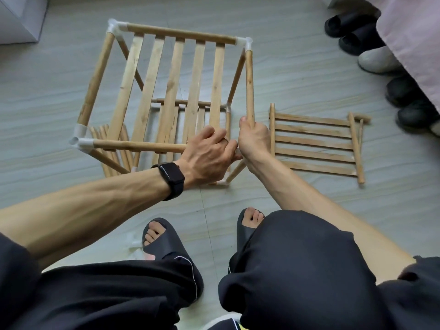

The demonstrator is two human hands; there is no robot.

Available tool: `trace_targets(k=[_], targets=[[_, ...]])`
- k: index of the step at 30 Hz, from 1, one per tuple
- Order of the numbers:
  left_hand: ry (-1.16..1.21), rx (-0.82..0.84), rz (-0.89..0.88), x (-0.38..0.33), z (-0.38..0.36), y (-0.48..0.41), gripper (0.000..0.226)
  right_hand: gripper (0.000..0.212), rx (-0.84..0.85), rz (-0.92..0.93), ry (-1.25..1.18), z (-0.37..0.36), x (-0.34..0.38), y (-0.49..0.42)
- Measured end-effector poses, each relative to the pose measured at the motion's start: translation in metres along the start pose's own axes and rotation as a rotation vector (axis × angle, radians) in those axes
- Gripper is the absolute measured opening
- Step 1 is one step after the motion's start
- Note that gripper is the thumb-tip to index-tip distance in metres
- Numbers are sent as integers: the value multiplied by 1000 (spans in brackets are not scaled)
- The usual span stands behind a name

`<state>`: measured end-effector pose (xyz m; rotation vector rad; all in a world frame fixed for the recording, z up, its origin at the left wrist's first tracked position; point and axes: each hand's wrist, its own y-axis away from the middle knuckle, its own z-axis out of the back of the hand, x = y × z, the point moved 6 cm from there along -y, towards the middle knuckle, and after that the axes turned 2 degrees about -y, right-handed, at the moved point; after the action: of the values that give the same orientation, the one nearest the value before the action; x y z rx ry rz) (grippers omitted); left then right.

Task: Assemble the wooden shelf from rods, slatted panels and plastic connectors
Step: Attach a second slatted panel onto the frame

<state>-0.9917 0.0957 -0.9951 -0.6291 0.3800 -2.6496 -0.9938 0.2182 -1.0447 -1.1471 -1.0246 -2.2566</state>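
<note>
A partly built wooden shelf frame [152, 91] stands on the floor, with a slatted panel on top and white plastic connectors [81, 136] at its corners. My right hand [253, 139] grips the near end of the right top rod [249, 82]. My left hand [209, 152] holds the frame's near right corner, where the front rod [138, 145] ends; the connector there is hidden by my fingers. A second slatted panel [190, 117] lies lower inside the frame. A loose slatted panel [314, 142] lies flat on the floor to the right.
Loose rods [112, 148] lie under the frame's left side. Black and white slippers [371, 44] line the right edge beside a pink cloth [409, 39]. A white cabinet [19, 17] stands at the top left. My feet in black slides [162, 236] are near.
</note>
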Motion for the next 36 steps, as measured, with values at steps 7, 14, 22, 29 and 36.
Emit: trace_targets(k=[7,14,22,29,36], targets=[[193,47,24,0,-3,1,45,40,6,19,0,-1,4,3],[218,63,-12,8,-4,10,53,22,161,-72,-270,-11,2,7],[204,80,0,6,-3,11,36,32,88,-55,-264,-17,-3,6],[274,145,4,11,-5,9,29,31,109,-54,-317,-23,8,9],[364,274,25,51,4,26,47,32,232,-78,-411,-25,17,20]])
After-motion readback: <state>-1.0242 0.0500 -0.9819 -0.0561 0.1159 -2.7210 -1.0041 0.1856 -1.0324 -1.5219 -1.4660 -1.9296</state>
